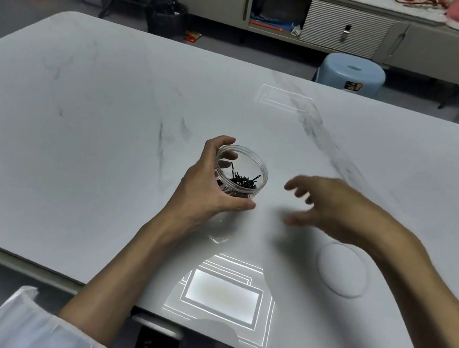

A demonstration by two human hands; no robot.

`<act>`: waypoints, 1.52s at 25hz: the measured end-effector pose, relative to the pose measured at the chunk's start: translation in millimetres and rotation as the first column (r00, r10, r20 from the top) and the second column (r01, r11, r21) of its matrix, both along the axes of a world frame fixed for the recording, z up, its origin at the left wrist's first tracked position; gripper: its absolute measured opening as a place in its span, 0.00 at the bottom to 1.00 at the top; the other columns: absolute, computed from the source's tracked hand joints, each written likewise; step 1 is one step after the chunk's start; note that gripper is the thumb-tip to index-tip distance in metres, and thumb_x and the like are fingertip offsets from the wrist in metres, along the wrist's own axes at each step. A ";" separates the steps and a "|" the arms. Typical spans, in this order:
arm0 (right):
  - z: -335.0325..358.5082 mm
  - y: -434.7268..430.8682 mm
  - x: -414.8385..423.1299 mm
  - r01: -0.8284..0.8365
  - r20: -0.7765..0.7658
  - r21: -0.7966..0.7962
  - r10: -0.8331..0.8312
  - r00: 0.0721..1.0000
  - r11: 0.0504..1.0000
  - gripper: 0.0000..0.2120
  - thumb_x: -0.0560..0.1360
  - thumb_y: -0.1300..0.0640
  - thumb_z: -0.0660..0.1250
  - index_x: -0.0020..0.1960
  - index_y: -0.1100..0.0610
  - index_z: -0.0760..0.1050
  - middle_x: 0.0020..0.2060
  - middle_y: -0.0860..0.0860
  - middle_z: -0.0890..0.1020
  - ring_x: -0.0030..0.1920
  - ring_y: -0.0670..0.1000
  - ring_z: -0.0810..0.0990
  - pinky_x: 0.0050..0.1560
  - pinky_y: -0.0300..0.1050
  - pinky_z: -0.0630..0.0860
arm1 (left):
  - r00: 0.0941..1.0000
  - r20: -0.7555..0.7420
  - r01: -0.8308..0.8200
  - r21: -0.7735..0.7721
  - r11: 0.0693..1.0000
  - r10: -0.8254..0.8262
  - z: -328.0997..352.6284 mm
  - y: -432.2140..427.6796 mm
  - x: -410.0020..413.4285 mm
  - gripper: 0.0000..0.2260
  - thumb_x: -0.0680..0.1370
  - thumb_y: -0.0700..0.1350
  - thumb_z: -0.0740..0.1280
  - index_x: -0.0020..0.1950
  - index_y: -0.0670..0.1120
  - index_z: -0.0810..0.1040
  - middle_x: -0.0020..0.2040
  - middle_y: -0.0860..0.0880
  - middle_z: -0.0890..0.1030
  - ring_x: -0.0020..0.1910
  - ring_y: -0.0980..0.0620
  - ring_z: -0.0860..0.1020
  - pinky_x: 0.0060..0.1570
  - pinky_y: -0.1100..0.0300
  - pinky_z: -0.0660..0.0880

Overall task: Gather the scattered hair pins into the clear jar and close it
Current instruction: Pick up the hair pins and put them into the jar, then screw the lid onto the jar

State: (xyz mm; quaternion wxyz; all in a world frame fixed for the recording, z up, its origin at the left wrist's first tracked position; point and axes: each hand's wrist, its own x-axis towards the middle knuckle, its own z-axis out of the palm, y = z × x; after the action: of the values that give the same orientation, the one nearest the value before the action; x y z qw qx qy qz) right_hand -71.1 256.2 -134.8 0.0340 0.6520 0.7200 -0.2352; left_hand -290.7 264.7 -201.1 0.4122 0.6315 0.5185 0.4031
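Across the middle of the room stands a wide white marble table (pixel 78 152), with a blue stool (pixel 351 73) behind its far edge. Over it are the person's 2 hands. The left hand (pixel 208 188) is curled around the clear jar (pixel 252 174) and holds it upright near the table's centre. The right hand (pixel 332 209), blurred, is just right of the jar, fingers spread and loose, holding nothing. The round white lid (pixel 341 269) lies flat beside the right forearm, apart from the jar. Inside the uncovered jar the black hair pins (pixel 243 181) lie in 1 heap.
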 end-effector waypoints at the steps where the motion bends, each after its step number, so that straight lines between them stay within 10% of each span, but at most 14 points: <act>1: 1.1 -10.2 13.3 0.022 0.111 -0.082 -0.013 0.994 0.996 0.36 0.67 0.42 0.76 0.71 0.46 0.66 0.62 0.49 0.74 0.60 0.52 0.75 0.59 0.50 0.73 | 1.000 0.000 0.019 -0.006 1.000 -0.019 1.2 -2.8 8.2 0.44 0.56 0.50 0.82 0.67 0.61 0.64 0.59 0.60 0.77 0.61 0.60 0.75 0.58 0.62 0.73; 5: -22.6 -55.1 50.6 0.140 0.304 -0.195 -0.076 0.950 0.971 0.53 0.62 0.39 0.76 0.77 0.47 0.50 0.72 0.53 0.61 0.69 0.57 0.64 0.60 0.51 0.73 | 0.995 -0.017 0.102 -0.026 0.994 -0.103 2.1 -13.7 41.7 0.44 0.57 0.49 0.83 0.68 0.61 0.64 0.60 0.59 0.77 0.61 0.61 0.75 0.59 0.61 0.74; 9: -51.5 -72.7 65.8 0.089 0.231 -0.076 -0.069 0.971 0.993 0.45 0.61 0.43 0.74 0.73 0.47 0.57 0.64 0.51 0.65 0.63 0.55 0.66 0.47 0.46 0.73 | 0.988 -0.030 0.149 -0.035 0.988 -0.150 -2.0 -17.9 66.2 0.44 0.59 0.46 0.83 0.69 0.59 0.64 0.60 0.57 0.77 0.61 0.58 0.76 0.58 0.61 0.74; 17: -32.1 -47.5 91.1 0.107 -0.245 0.272 -0.039 0.969 0.956 0.50 0.60 0.47 0.76 0.76 0.47 0.53 0.64 0.48 0.69 0.63 0.47 0.69 0.57 0.41 0.71 | 0.980 -0.007 0.196 -0.091 0.976 -0.198 -1.2 -18.6 94.9 0.41 0.56 0.47 0.81 0.65 0.52 0.65 0.60 0.58 0.77 0.62 0.59 0.76 0.62 0.52 0.74; 23: -13.9 -46.4 86.8 0.203 -0.611 0.203 -0.039 0.791 0.958 0.49 0.54 0.44 0.79 0.71 0.40 0.60 0.59 0.40 0.74 0.58 0.41 0.75 0.58 0.40 0.75 | 0.948 0.023 0.319 -0.100 0.943 -0.318 2.5 -20.8 103.8 0.40 0.56 0.46 0.82 0.65 0.59 0.70 0.61 0.55 0.79 0.59 0.55 0.80 0.58 0.51 0.77; 30: -1.9 -50.9 81.9 -0.077 -0.400 0.243 0.172 0.900 0.967 0.40 0.60 0.47 0.74 0.69 0.41 0.64 0.62 0.37 0.70 0.60 0.36 0.70 0.57 0.34 0.70 | 0.914 0.028 0.404 -0.113 0.908 -0.404 7.4 -21.2 99.2 0.38 0.57 0.49 0.82 0.65 0.60 0.72 0.57 0.60 0.82 0.58 0.60 0.80 0.55 0.61 0.75; 38: 8.4 -49.6 79.6 -0.019 -0.361 0.221 0.100 0.927 0.975 0.40 0.59 0.40 0.75 0.67 0.39 0.64 0.60 0.40 0.72 0.57 0.40 0.74 0.56 0.44 0.76 | 0.909 0.083 0.414 -0.081 0.907 -0.408 12.6 -23.2 97.0 0.35 0.59 0.42 0.82 0.63 0.56 0.73 0.55 0.60 0.82 0.55 0.59 0.82 0.49 0.67 0.75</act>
State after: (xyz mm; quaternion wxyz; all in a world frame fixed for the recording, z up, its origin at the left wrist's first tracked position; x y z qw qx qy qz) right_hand 8.5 206.6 -126.4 -0.1654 0.5734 0.7541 -0.2742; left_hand -193.6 241.5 -188.5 0.5342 0.6925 0.3796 0.3015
